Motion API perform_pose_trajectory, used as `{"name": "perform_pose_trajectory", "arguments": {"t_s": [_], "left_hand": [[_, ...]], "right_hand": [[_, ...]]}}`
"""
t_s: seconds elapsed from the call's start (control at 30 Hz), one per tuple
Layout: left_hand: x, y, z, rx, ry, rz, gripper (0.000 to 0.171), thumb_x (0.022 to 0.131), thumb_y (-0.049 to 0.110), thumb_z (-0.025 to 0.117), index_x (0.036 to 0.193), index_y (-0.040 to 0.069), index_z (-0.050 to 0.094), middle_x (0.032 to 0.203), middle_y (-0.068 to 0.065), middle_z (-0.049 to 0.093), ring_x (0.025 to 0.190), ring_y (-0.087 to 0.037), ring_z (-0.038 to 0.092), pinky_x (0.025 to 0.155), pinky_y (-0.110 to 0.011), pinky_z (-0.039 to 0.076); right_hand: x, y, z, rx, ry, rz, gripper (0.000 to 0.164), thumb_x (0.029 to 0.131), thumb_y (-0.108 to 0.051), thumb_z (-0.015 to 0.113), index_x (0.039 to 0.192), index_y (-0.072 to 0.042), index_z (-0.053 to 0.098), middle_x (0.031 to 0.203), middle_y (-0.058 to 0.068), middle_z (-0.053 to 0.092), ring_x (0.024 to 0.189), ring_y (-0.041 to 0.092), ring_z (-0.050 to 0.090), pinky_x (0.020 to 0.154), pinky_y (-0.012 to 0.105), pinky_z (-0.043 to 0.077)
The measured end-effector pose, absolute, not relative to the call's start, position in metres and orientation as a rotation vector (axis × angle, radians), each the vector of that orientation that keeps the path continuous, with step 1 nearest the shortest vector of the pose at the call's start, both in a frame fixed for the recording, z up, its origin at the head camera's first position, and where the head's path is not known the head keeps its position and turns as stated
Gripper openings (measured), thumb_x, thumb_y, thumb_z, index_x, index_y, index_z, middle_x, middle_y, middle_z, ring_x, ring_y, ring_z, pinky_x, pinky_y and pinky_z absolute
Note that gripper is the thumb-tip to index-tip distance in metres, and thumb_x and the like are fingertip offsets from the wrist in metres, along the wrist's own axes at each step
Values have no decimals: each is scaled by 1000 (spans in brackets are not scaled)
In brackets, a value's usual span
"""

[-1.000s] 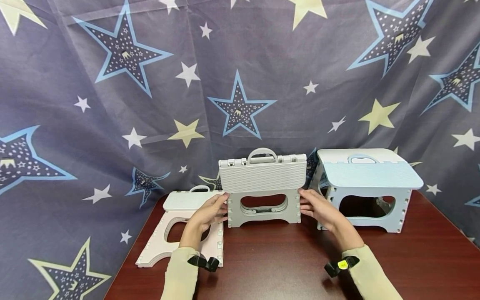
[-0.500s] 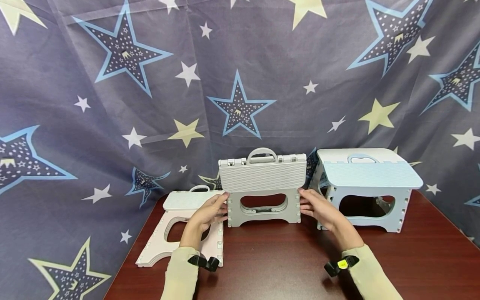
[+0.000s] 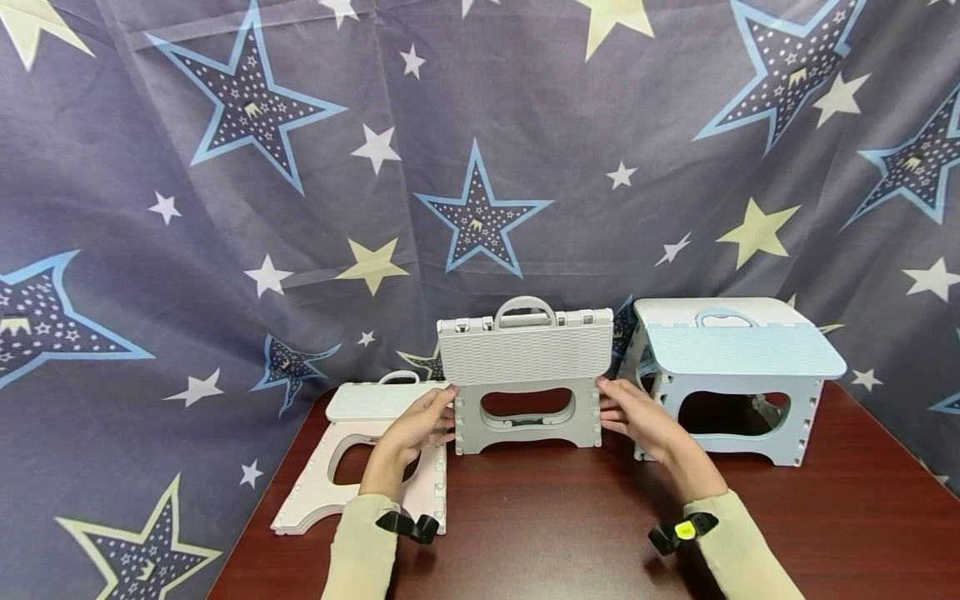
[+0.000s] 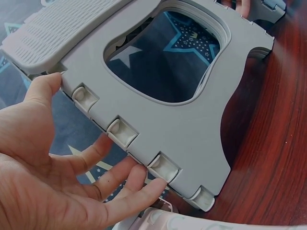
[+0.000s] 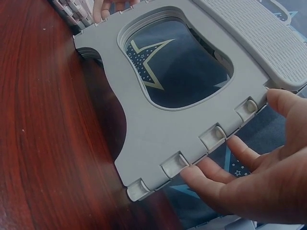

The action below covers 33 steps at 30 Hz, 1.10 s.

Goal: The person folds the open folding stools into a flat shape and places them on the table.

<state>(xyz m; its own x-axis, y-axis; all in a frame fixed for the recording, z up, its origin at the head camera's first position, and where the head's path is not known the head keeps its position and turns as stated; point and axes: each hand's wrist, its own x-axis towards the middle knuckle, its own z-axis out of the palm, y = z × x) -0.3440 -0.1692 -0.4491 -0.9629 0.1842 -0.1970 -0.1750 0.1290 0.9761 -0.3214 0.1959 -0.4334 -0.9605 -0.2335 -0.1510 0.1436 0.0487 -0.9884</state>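
Observation:
A grey folding stool, folded flat, stands upright at the middle of the table, its carry handle on top. My left hand holds its left edge, thumb near the seat panel and fingertips along the hinged side, as the left wrist view shows with the grey stool. On the opposite edge my right hand holds it the same way; in the right wrist view its fingers touch the hinges of the stool. A pale pink folding stool lies folded beside my left hand.
To the right stands an unfolded light blue stool, close behind my right hand. The dark red wooden table reaches back to a grey-blue curtain printed with stars, just behind the stools.

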Motion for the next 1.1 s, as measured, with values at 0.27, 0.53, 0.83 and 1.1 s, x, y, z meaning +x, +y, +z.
{"name": "perform_pose_trajectory", "arguments": {"t_s": [0.27, 0.53, 0.83, 1.1], "left_hand": [[-342, -168, -445, 18, 2130, 1913, 33, 106, 42, 50, 108, 9, 53, 100, -7, 50, 92, -19, 52, 96, -44, 57], [-341, -168, -444, 10, 2136, 1909, 36, 106, 42, 50, 114, 7, 53, 100, -8, 50, 91, -19, 53, 96, -44, 57], [-341, -169, -445, 6, 2144, 1902, 36, 106, 41, 52, 114, 6, 54, 103, -11, 50, 93, -21, 52, 96, -44, 58], [-342, -172, -447, 48, 2121, 1904, 42, 106, 42, 52, 121, 3, 54, 112, -14, 51, 102, -24, 55, 100, -47, 56]], "right_hand": [[-321, 195, -434, -70, 2057, -1995, 41, 108, -44, 46, 124, -7, 43, 109, 7, 48, 99, 16, 54, 92, 26, 54], [-323, 195, -436, -69, 2067, -2001, 41, 108, -44, 45, 124, -6, 43, 108, 7, 48, 99, 17, 53, 91, 26, 54], [-322, 195, -436, -61, 2054, -2008, 43, 108, -44, 46, 126, -5, 42, 108, 7, 49, 99, 17, 55, 92, 27, 54], [-322, 196, -434, -78, 2044, -1995, 47, 108, -42, 46, 132, -2, 41, 109, 7, 50, 102, 19, 55, 96, 30, 53]]}}
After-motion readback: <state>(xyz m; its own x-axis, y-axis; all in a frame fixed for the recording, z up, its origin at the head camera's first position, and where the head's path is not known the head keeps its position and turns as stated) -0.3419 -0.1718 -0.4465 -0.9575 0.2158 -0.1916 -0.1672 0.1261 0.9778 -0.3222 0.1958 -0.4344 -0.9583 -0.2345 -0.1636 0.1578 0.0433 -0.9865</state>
